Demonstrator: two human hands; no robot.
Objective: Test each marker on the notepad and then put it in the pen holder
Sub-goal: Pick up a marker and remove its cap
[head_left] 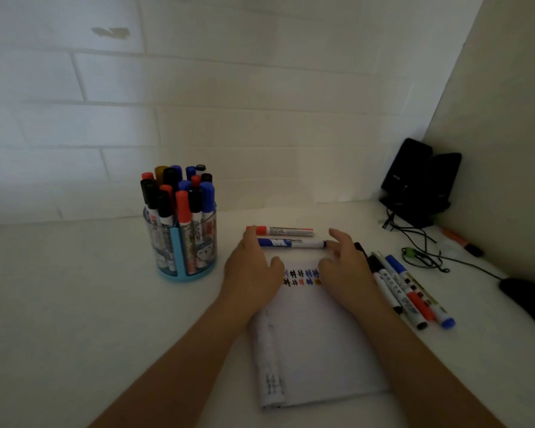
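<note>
1. We find bare table [74,304] across the lower left of the frame, open to a hand.
2. Left of centre stands the packed pen holder [184,242], with a bare strip between it and the notepad [315,350].
3. At right, loose markers [399,291] crowd the notepad's edge; cables [426,242] sprawl beyond them.
4. A red marker [286,231] and a blue marker [291,243] bar the notepad's far edge.

White desk [74,304] across lower frame. White painted brick wall [229,103] at 12 o'clock, chipped patch [110,32] at 11. Plain beige side panel [507,88] at 2 o'clock. Pair of black box speakers [420,180] in corner at 3 o'clock, leaning together. Thin black cables [423,239] trail toward 4 o'clock, past small green clip [410,251], to dark rounded object [528,301], cut off by right edge.
</note>
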